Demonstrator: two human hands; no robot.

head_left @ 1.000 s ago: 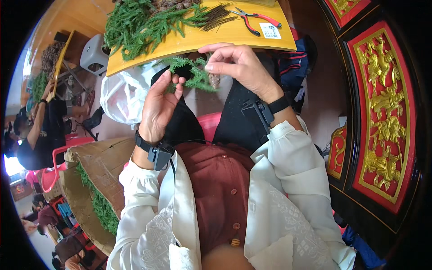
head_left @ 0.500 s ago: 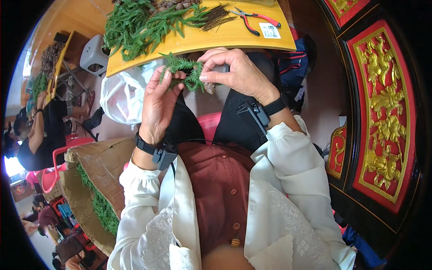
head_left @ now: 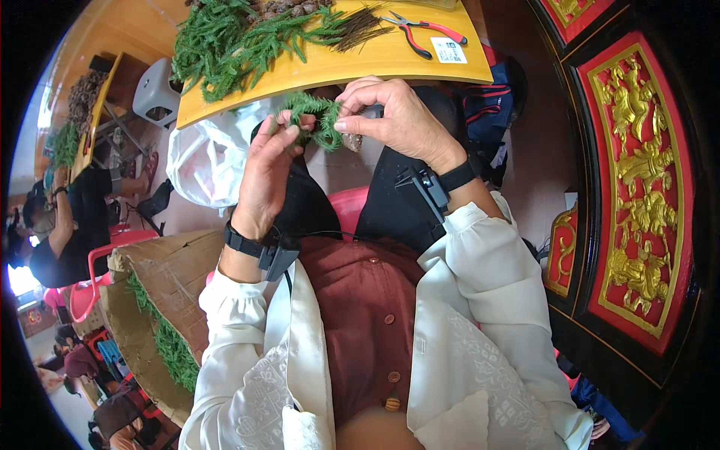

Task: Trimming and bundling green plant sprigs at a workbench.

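Observation:
Between my two hands, in front of the table's near edge, is a green artificial pine sprig [head_left: 324, 124] with a brown pine cone [head_left: 352, 141] at its right end. My left hand [head_left: 271, 154] pinches the sprig's left side between thumb and fingers. My right hand [head_left: 394, 116] grips the right end by the cone, its fingers curled and thumb pressed in. On the yellow table [head_left: 330, 71] ahead lie a heap of green pine sprigs [head_left: 225, 56], a bundle of thin dark wires [head_left: 361, 28] and red-handled pliers [head_left: 427, 34].
A white plastic bag [head_left: 206, 161] hangs below the table's left side, near a grey stool [head_left: 156, 94]. At my left stands an open cardboard box [head_left: 165, 262] holding more greenery. A carved red-and-gold panel [head_left: 637, 187] rises at right. Another person [head_left: 67, 217] sits at far left.
My left hand has shifted slightly right along the sprig, and its fingers have moved. The sprig's left tip has turned in toward the right. My right hand stays nearly in place.

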